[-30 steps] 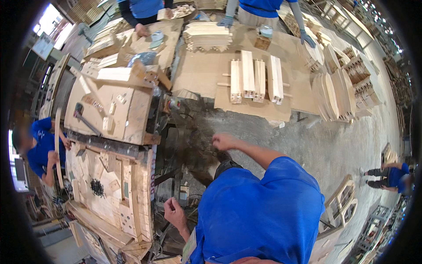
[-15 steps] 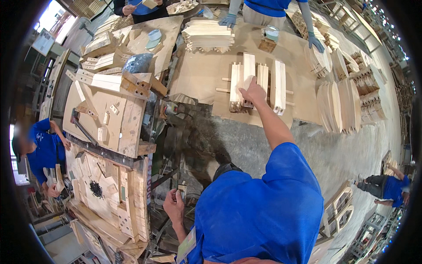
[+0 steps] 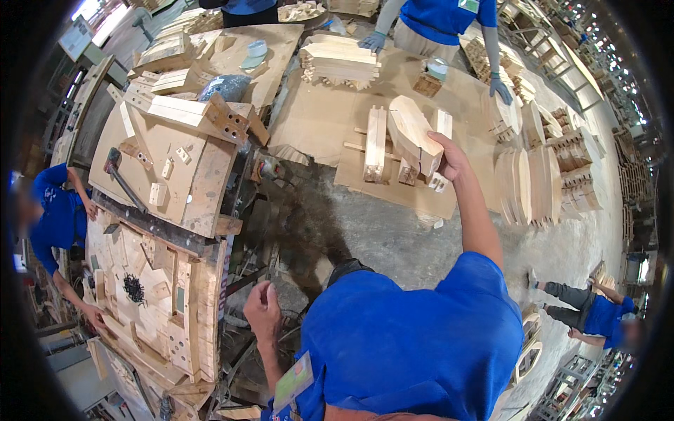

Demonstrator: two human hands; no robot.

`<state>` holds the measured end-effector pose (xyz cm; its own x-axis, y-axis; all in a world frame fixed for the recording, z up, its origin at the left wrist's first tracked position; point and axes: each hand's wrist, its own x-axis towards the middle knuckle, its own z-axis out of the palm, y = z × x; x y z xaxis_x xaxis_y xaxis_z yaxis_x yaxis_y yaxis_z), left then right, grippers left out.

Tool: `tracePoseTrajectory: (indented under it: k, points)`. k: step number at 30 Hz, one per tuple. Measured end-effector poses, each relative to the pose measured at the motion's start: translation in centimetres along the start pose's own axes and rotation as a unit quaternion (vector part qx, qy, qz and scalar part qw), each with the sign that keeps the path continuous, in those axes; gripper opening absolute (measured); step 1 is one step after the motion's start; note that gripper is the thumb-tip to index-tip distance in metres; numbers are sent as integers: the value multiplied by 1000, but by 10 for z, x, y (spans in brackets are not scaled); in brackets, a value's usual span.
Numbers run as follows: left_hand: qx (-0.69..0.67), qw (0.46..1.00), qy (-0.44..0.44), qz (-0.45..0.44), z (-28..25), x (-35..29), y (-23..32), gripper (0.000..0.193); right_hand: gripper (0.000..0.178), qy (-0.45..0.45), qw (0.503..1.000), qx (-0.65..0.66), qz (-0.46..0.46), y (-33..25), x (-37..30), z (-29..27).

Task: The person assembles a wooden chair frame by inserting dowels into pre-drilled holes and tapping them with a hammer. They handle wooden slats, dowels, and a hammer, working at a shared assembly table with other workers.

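My right hand (image 3: 449, 156) grips the near end of a pale, wide wooden piece (image 3: 411, 126) with angled ends, tilted over the cardboard-covered surface. To its left lies a small stack of slim wooden pieces (image 3: 375, 144) across two thin sticks. More slim wooden pieces (image 3: 441, 121) lie to its right, partly covered by my hand and the held piece. My left hand (image 3: 262, 309) hangs low beside the workbench with its fingers curled in; whatever it may hold is hidden.
At left stands a workbench (image 3: 203, 203) with a hammer (image 3: 123, 179) and small blocks. A co-worker's gloved hand (image 3: 372, 42) rests by a stack of wooden pieces (image 3: 340, 59) at the back. Curved wooden parts (image 3: 516, 186) stand at right. Other people work at both sides.
My right hand has gone from pressing on the middle pieces to gripping the wide wooden piece, now turned and tilted. My left hand has shifted slightly left; the small pale piece beside it no longer shows.
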<state>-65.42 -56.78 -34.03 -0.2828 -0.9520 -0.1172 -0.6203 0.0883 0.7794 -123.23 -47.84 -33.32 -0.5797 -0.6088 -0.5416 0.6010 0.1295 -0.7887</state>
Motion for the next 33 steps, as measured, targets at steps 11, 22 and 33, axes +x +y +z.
tracePoseTrajectory:
  k: [11, 22, 33]
  points:
    - [82, 869, 51, 485, -25, 36, 98, 65, 63, -226, 965, -10, 134, 70, -173, 116]
    - [9, 884, 171, 435, -149, -69, -19, 87, 60, -409, 764, -15, 499, 201, -271, 295]
    - [62, 894, 445, -3, -255, -241, -112, 89, 45, -681, 548, -480, -71, 330, -353, 591]
